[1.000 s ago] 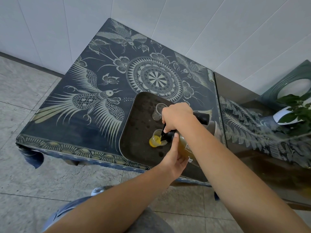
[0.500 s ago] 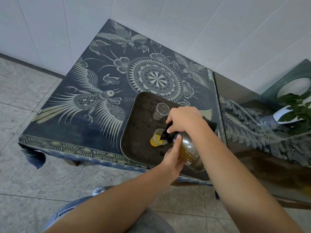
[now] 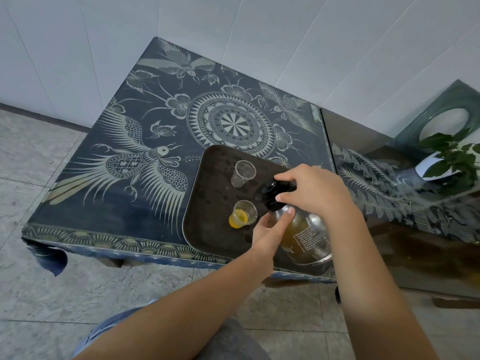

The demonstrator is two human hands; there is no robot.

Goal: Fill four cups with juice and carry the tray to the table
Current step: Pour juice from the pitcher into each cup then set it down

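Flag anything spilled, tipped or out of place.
Nothing clearly spilled: the empty cup and the juice cup stand upright on the tray. Blotchy marks on it could be drips or stains. Only two cups show.

The right hand [image 3: 317, 193] closes over the black top [image 3: 270, 193] of the glass bottle [image 3: 306, 235] above the tray [image 3: 207, 193], hiding most of that top. Bottle and hands cover the tray's right side and near right corner. What stands there cannot be seen, nor whether the bottle's base touches the tray. The left hand [image 3: 267, 229] shows its back and thumb; its other fingers are lost behind the glass. White print [image 3: 309, 239] on the bottle is too small to read. Right of the tray, a leafy plant [image 3: 452, 157] and a green frame [image 3: 436, 113] are cut by the picture's edge, and leaves mask most of the white pot [image 3: 426, 167]. Both forearms run off the bottom edge.
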